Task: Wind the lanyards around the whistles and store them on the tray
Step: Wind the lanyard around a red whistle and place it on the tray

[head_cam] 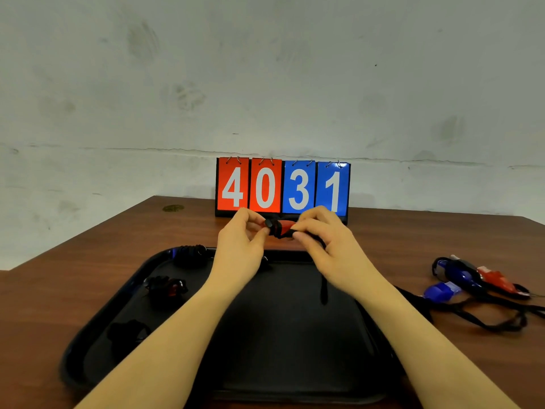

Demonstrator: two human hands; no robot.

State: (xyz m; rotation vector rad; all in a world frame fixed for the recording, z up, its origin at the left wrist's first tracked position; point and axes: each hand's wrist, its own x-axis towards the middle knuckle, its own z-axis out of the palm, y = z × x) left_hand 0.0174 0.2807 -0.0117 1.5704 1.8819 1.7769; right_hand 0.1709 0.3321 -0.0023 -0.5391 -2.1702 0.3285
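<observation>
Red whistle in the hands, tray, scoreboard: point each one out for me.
Red whistle (283, 226), head view, on its red body between the hands.
Tray (156, 259), head view, on its far left rim.
Scoreboard (298, 188), head view, on the blue 3 card.

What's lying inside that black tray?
Three wound whistles lie along the tray's left side: one far, one reddish, one near. The forearms cover part of its floor.

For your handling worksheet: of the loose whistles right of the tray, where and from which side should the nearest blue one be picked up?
Grip the blue whistle across its plastic body, coming from above: it lies flat on the table, with its lanyard trailing off to the right.
</observation>
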